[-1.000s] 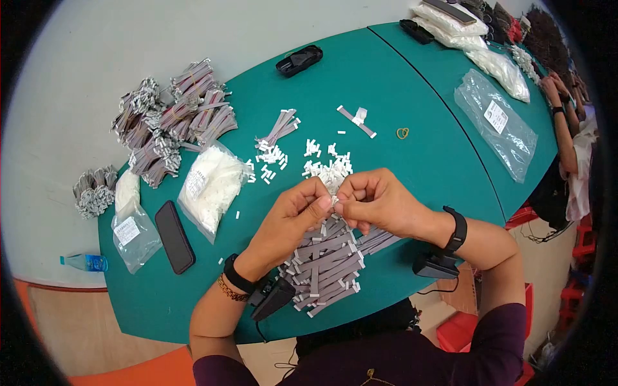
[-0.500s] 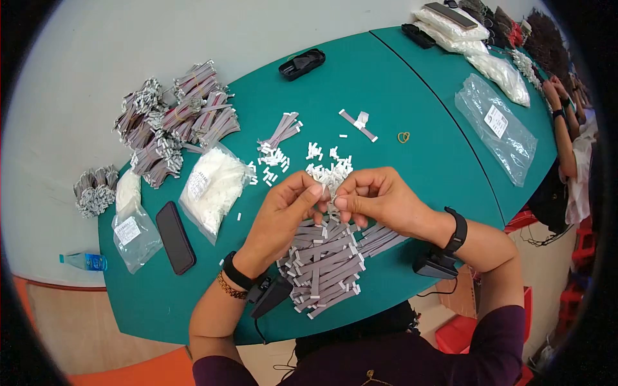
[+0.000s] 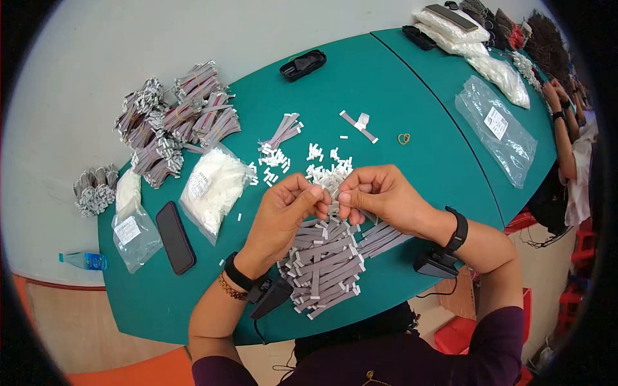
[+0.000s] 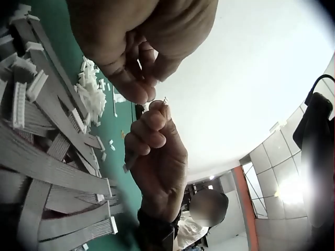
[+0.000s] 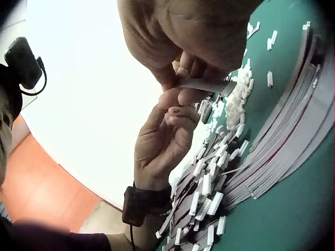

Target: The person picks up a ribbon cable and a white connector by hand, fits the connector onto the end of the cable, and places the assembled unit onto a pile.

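The right hand (image 3: 386,199) pinches a grey ribbon cable (image 5: 201,84) between thumb and fingers; a small white tip (image 4: 166,100) shows at its fingertips in the left wrist view. Close beside it, the left hand (image 3: 286,209) has thumb and forefinger brought together, and whatever may lie between them is hidden. Both hands are raised over the table, fingertips a small gap apart. Below them lies a layered heap of grey ribbon cables (image 3: 328,264) with white end connectors. Just beyond the fingers is a pile of loose small white connectors (image 3: 331,170).
On the green table (image 3: 386,77) are bundled cables (image 3: 151,119), a bag of white parts (image 3: 212,183), a phone (image 3: 175,238), a black case (image 3: 302,65), rubber bands (image 3: 403,138) and a clear plastic bag (image 3: 496,128). Another person's arms (image 3: 563,128) are at the far right.
The fingertips of the two hands, together a second ago, have drawn slightly apart. A piece of grey cable now shows beneath the right hand. The things on the table have stayed put.
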A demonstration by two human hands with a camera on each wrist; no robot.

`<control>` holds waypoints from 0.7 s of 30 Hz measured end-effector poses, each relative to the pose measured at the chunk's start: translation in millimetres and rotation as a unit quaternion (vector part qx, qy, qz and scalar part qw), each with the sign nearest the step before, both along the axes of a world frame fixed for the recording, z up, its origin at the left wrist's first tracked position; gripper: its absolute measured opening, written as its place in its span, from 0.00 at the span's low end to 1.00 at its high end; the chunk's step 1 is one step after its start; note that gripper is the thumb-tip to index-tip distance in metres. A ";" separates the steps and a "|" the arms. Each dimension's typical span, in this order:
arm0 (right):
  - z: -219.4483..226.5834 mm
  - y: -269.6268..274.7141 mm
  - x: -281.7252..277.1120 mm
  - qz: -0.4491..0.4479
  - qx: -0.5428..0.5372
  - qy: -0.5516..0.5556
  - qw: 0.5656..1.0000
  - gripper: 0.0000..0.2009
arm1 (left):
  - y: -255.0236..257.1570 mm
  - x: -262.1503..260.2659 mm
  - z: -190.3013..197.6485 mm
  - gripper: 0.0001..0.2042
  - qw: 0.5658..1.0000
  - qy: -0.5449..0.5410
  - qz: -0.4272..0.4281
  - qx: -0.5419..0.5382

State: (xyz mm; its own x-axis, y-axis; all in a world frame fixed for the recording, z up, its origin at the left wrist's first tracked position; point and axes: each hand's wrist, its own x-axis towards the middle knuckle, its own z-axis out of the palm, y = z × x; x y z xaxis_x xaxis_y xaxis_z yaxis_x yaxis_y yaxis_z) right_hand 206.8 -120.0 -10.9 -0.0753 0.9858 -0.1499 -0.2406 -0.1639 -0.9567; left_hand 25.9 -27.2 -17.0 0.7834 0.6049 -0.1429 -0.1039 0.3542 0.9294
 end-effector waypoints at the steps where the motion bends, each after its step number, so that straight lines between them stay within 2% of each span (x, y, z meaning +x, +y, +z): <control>1: 0.4 -0.1 0.0 -0.001 -0.002 -0.007 1.000 0.07 | 0.1 -0.1 -0.7 0.07 1.000 -0.005 -0.001 -0.001; 21: -2.4 -6.2 -7.2 -0.014 0.053 -0.019 0.998 0.05 | -10.0 -1.6 2.0 0.07 0.999 0.036 -0.012 -0.003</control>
State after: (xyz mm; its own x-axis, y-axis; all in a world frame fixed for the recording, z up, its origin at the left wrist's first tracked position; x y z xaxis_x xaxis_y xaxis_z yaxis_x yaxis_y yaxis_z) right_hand 199.5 -126.2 -13.3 -0.0438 0.9980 -0.0460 -0.2063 -0.0541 -0.9770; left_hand 24.4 -37.3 -14.9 0.7849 0.5850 -0.2040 -0.0274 0.3617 0.9319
